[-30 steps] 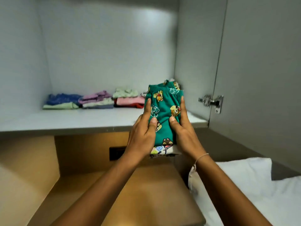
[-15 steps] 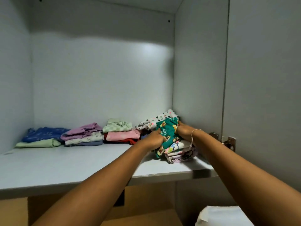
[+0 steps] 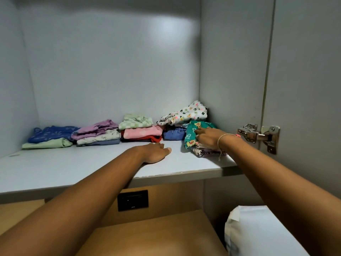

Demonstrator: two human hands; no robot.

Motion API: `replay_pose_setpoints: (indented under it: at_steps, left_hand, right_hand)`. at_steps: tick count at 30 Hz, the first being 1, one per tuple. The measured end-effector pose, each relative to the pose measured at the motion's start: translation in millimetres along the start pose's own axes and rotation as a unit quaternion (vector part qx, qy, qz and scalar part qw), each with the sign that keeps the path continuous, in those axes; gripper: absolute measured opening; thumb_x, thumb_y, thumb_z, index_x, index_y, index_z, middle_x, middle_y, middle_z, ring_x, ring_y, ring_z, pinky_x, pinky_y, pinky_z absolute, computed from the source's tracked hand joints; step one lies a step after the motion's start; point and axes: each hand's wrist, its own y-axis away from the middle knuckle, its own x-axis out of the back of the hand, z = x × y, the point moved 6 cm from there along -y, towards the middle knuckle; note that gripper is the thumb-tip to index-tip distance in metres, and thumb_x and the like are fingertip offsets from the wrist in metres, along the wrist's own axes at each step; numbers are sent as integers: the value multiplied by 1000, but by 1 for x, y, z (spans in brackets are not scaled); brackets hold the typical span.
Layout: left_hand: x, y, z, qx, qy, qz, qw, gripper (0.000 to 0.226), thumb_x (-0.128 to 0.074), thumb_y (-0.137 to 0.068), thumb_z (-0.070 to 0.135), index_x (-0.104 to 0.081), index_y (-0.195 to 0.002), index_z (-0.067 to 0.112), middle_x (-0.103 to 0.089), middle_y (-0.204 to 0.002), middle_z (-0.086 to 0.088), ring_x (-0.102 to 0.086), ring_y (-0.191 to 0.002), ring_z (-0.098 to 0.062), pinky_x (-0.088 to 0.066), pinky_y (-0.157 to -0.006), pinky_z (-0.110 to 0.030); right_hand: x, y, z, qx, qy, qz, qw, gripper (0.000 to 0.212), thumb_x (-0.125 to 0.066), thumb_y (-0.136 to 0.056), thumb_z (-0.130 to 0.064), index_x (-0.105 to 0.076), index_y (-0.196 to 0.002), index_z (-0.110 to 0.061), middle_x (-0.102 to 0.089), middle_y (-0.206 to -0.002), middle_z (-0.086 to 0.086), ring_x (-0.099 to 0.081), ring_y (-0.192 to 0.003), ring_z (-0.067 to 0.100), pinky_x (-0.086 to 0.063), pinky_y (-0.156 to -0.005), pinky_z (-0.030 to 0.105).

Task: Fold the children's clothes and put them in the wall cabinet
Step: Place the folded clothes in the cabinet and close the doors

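Head view: your right hand [image 3: 207, 138] lies flat on the green printed garment [image 3: 191, 134], fingers extended and pressing down, nothing clenched in its grip. That garment sits on top of a small pile at the right end of the cabinet shelf [image 3: 92, 167], close to the cabinet's right wall and near the shelf's front edge. Your left hand [image 3: 155, 152] rests palm-down on the bare shelf just left of the green garment, apart from it, its grip released and empty. Directly behind the green garment stands a pile topped by a white clover-print piece [image 3: 186, 113], with a blue piece [image 3: 174, 134] beneath. Further left of it along the back wall: a pile with a pink piece [image 3: 141, 133], a pile with a lilac top [image 3: 96, 127], and a dark blue piece [image 3: 53, 133] over a pale green one. To the right of the green garment, a metal hinge [image 3: 258, 134] joins the open door to the cabinet wall.
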Motion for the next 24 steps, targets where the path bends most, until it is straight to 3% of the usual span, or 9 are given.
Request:
replay_pose_setpoints:
  at_steps: [7, 11, 14, 15, 19, 24]
  left_hand:
    - [-3, -3, -4, 5, 4, 7, 1000, 66, -23, -99, 54, -15, -154, 17, -7, -164, -2, -7, -150, -20, -6, -119, -38]
    - [-1, -1, -1, 0, 17, 26, 1000, 63, -25, -100, 49, -22, -153, 15, -16, -162, -6, -16, -149, -23, -13, -118, -38]
    - [18, 16, -2, -27, 55, 143, 988, 52, -32, -100, 45, -39, -142, 14, -38, -151, -13, -36, -137, -30, -32, -111, -44]
    - [28, 27, -5, -32, 56, 202, 977, 51, -33, -100, 42, -39, -142, 14, -39, -151, -12, -35, -138, -30, -33, -110, -44]
    - [62, 93, -32, -2, 59, 361, 931, 58, -30, -102, 42, -21, -153, 16, -16, -162, -3, -7, -150, -21, -13, -119, -42]
    - [90, 223, -69, 49, 112, 462, 878, 62, -18, -101, 54, -11, -154, 23, -4, -164, 5, 4, -150, -11, -1, -121, -36]
  right_hand:
    - [-7, -20, 4, 4, 55, -7, 998, 51, -27, -102, -28, -27, -151, -12, -15, -163, 6, -17, -147, 35, -15, -120, 47]
    - [-6, -18, 6, 4, 22, 8, 1000, 52, -26, -100, -32, -28, -150, -20, -20, -162, 3, -21, -146, 30, -18, -120, 45]
    - [4, -1, 9, -6, -76, 79, 994, 49, -25, -101, -40, -36, -147, -26, -32, -157, 6, -31, -142, 29, -24, -115, 40]
    - [12, 8, 7, 2, -95, 126, 987, 49, -25, -102, -41, -38, -146, -25, -37, -154, 8, -35, -139, 30, -27, -114, 41]
    - [53, 50, -40, 116, -85, 297, 944, 47, -31, -101, -34, -45, -142, -15, -48, -146, 12, -40, -135, 31, -29, -112, 41]
    - [106, 94, -154, 263, -81, 382, 882, 57, -28, -95, -38, -43, -144, -12, -43, -149, 14, -32, -142, 34, -24, -116, 46]
